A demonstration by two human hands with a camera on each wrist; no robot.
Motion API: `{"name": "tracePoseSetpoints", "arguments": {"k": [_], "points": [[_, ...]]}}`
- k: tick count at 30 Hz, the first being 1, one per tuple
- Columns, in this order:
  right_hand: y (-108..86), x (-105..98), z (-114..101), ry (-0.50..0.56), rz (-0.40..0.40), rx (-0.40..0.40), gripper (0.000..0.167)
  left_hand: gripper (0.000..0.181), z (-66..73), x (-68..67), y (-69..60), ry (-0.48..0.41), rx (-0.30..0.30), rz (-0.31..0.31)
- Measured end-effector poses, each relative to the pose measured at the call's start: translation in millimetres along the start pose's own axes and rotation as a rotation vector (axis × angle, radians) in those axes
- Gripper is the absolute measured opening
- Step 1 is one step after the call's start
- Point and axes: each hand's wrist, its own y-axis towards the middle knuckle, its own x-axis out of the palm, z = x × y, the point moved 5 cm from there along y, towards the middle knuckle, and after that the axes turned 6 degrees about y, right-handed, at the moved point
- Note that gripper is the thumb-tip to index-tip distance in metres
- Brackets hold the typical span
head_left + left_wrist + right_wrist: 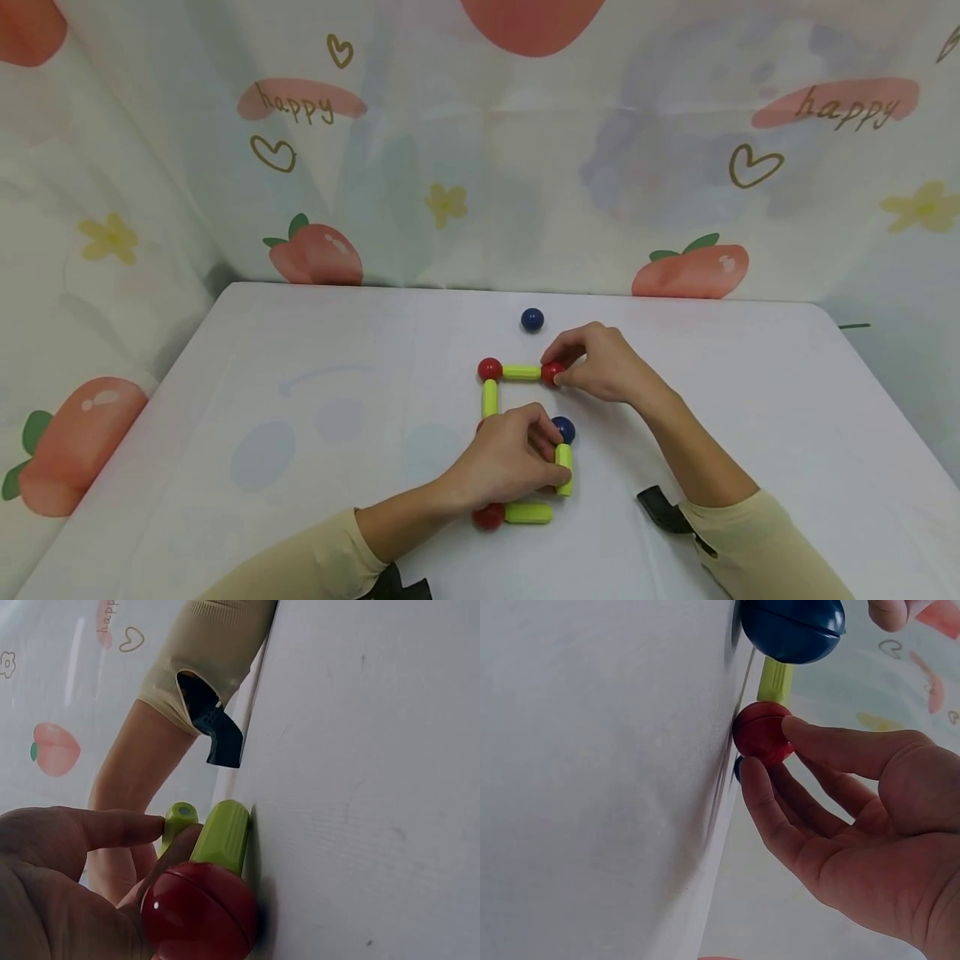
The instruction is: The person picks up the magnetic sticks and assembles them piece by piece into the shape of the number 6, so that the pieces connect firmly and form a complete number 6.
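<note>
My right hand [603, 362] pinches a red ball [552, 374] between thumb and fingertips, also plain in the right wrist view. That ball meets the right end of a yellow-green rod [521, 372], whose left end meets another red ball [490, 370]. Lower down, my left hand [510, 454] pinches a second yellow-green rod [564, 471] with a dark blue ball [563, 429] at its far end. Beneath the left wrist, a red ball [201, 911] joins a rod [223, 832] lying on the table. The left hand partly hides one more red ball.
A loose dark blue ball [532, 320] sits near the back edge of the white table [337, 333]. Another rod [490, 397] runs from the upper left red ball toward the left hand. A printed curtain [480, 167] hangs behind. Black wrist devices [663, 509] protrude from both sleeves.
</note>
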Motion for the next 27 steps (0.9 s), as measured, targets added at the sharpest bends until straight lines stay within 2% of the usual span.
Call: {"name": "tracePoseSetpoints", "arguments": {"k": [9, 21, 27], "points": [[0.2, 1.0, 2.3, -0.004, 0.008, 0.007, 0.018, 0.026, 0.0, 2.6, -1.4, -0.010, -0.001, 0.060], [-0.3, 1.9, 3.4, -0.006, 0.010, 0.014, 0.018, 0.025, -1.8, 4.2, -4.9, -0.068, -0.034, 0.075], [0.0, 1.7, 3.9, -0.007, 0.011, 0.006, 0.018, 0.025, -2.1, 5.0, -6.5, -0.138, -0.052, 0.069]]}}
